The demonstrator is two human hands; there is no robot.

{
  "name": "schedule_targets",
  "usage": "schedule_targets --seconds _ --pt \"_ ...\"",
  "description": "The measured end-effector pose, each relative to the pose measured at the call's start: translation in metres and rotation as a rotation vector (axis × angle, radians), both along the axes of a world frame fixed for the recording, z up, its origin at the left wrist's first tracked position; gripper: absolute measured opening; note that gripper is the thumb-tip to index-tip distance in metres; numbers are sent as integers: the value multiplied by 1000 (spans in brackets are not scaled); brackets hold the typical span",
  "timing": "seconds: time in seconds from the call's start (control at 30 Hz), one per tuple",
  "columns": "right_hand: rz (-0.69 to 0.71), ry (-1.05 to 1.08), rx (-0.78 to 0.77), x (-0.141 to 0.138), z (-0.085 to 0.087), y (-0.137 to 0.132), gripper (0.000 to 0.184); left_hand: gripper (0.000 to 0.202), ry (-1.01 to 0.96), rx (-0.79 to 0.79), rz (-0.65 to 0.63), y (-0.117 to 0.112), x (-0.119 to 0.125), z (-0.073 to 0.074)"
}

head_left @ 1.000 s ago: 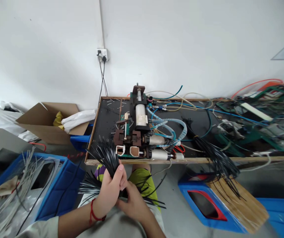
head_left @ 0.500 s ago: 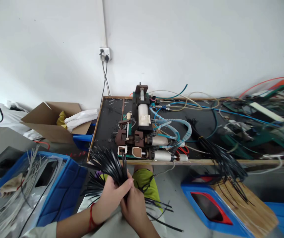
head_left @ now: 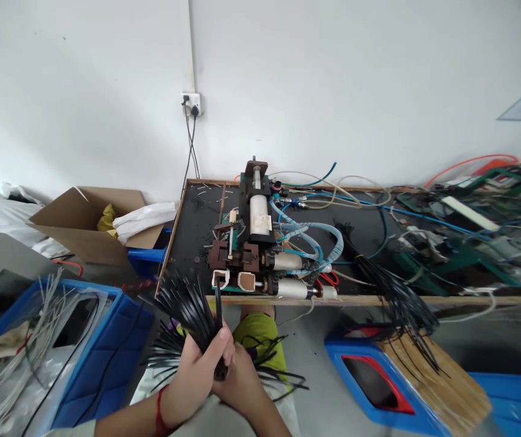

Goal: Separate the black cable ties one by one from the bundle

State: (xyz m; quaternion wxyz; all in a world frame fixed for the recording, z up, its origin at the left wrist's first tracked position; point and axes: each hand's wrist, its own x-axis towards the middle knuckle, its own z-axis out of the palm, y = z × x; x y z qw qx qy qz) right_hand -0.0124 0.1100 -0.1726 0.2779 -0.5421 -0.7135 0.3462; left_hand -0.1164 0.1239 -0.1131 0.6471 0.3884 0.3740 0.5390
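Item one, in my head view: black strand bundle (head_left: 191, 315), fanned before the front edge of the bench (head_left: 186, 227), left hand's (head_left: 196, 370) fingers clamped round it, its lower end now showing between the hands where half a second ago they largely covered it. Item two: right hand (head_left: 242, 382), just beside that end, fingers mostly hidden, so I cannot tell whether they grip. Item three: second black bundle (head_left: 167, 349), across the lap.
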Motion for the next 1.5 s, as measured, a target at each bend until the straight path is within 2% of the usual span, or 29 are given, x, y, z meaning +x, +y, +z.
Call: schedule_targets --seconds 0.07,0.2,0.23,0.3,0.37,0.43,0.47,0.57,0.63,0.7,0.77,0.8,0.87,0.97,1.03,1.13,1.2,1.27,1.33,1.4,1.5 --pt "28 -1 -26 0 1 -2 13 24 -48 2 1 2 -2 9" --pt "79 -109 -90 2 21 -12 21 18 -186 -64 56 -4 -20 45" --pt "97 -139 -92 2 26 -14 24 18 -196 -55 59 -7 -26 52" --pt "112 -186 -83 1 30 -17 27 17 -173 63 8 -13 -38 59" --pt "99 -233 -98 -1 27 -16 22 21 -30 122 -134 -17 -43 53" --pt "80 -269 -128 -3 20 -12 14 25 100 49 -248 -15 -40 37" --pt "82 -277 -139 -4 17 -10 10 30 98 10 -250 -12 -37 28" --pt "122 -267 -132 -1 18 -5 10 32 -67 -55 -126 0 -23 10" --pt "194 -181 -123 8 31 -4 18 29 -135 -81 -91 8 -17 8" --pt "219 -29 -96 25 49 -2 34 31 -143 -102 -89 13 -13 9" --pt "117 135 -53 42 70 2 44 35 -108 -108 -110 14 -9 11" --pt "26 214 -31 49 80 4 43 37 -73 -101 -128 13 -8 12" --pt "-131 359 -1 54 97 10 32 41 6 -72 -181 11 -4 12" --pt "-218 493 13 41 110 18 18 47 94 -51 -221 9 1 13" --pt "-279 580 -18 28 109 20 19 48 114 -49 -219 9 1 14" --pt "-456 764 -42 16 97 17 23 48 122 -21 -165 13 -5 17" --pt "-567 854 27 14 87 15 25 45 143 8 -39 18 -11 17" --pt "-612 864 99 14 81 14 27 42 155 32 96 22 -17 17" --pt "-545 716 115 12 79 17 25 31 108 20 133 25 -19 15" --pt "-380 508 113 9 81 20 23 22 70 -17 93 27 -19 13" --pt "-193 393 64 6 86 23 24 22 104 -54 112 30 -16 12"
